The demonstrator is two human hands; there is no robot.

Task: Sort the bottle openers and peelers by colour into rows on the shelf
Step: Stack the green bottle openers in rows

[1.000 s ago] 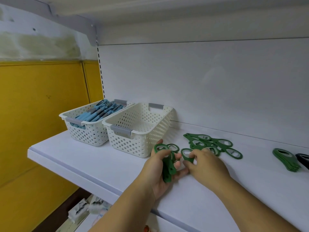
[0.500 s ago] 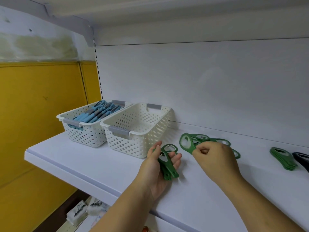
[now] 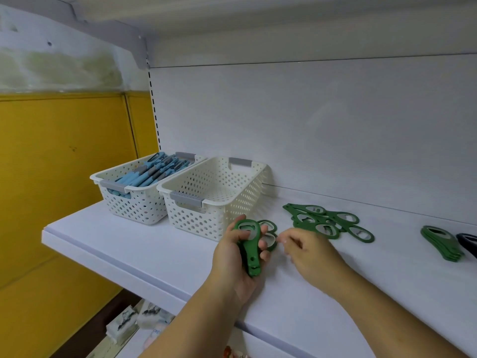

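Head view: the left grip (image 3: 229, 257) is curled round a small stack of green openers (image 3: 249, 250), held upright just above the shelf (image 3: 124, 241). The right grip (image 3: 308, 251) hangs beside it with fingers loosely bent and blurred, apparently holding nothing, just short of two openers (image 3: 270, 232) lying behind the stack. More green ones lie in a loose pile (image 3: 326, 223), with a tidy green stack (image 3: 441, 244) and a dark one (image 3: 468, 241) further right. They look like light, stiff, smooth plastic that nests flat and may slide, so pinching across the narrow handle seems best. An empty basket (image 3: 206, 215) and a basket (image 3: 134, 208) of blue peelers (image 3: 147, 171) stand to the left, beside a yellow wall (image 3: 64, 177).
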